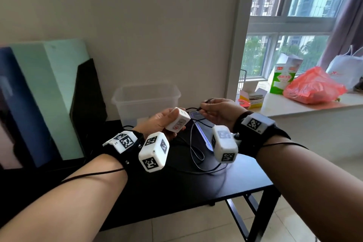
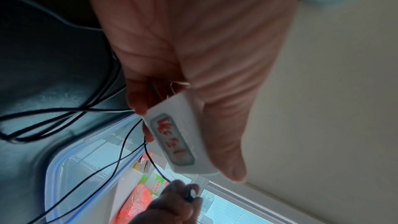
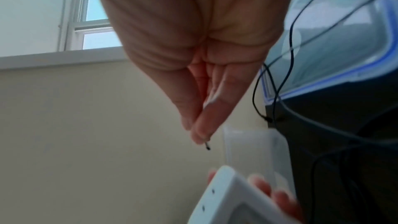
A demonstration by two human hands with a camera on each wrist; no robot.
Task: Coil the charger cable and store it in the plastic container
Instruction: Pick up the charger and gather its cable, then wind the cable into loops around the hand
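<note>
Your left hand (image 1: 164, 122) grips the light, rigid charger block (image 1: 177, 119) while your right hand (image 1: 217, 111) pinches the thin, limp cable (image 1: 193, 143) near its plug end, the rest drooping below your fingers (image 3: 204, 125) onto the desk (image 1: 196, 182), so wind it loosely.

White charger block (image 1: 177, 120), red print on one face, held tilted above the black table in the left hand (image 1: 160, 122). Thin black cable (image 1: 196, 151) runs from it to the right hand (image 1: 216, 112), which pinches it near the end; the rest hangs in loose, uncoiled loops onto the tabletop. Clear plastic container (image 1: 146, 102), lid off, stands upright by the wall just behind the hands.
</note>
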